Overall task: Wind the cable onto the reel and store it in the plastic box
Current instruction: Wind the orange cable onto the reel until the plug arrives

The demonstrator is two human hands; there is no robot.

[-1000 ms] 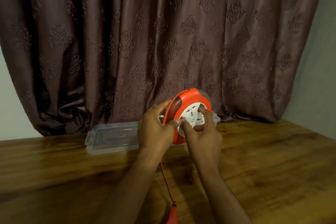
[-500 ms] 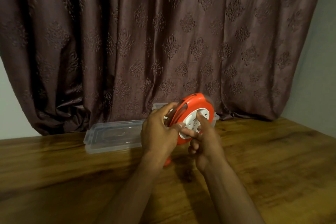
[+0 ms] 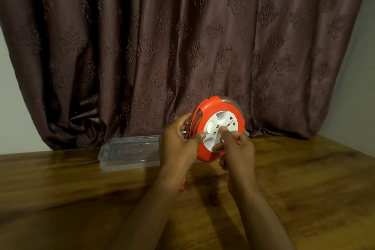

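An orange cable reel (image 3: 211, 111) with a white socket face is held upright above the wooden table (image 3: 81, 199). My left hand (image 3: 178, 146) grips its left rim, thumb on the white face. My right hand (image 3: 236, 152) has its fingers on the white hub, the index finger pressed into it. A bit of the red plug (image 3: 183, 185) hangs below my left wrist; the cable itself is mostly hidden. The clear plastic box sits behind the reel, almost fully covered by it and my hands.
A clear plastic lid (image 3: 129, 152) lies flat on the table to the left of my hands. A dark patterned curtain (image 3: 182, 46) hangs close behind the table's back edge. Pale wall shows at both sides.
The hanging red cable has shortened and the plug has risen from the frame's bottom edge to just under my left wrist. My right fingers have shifted around the white hub.
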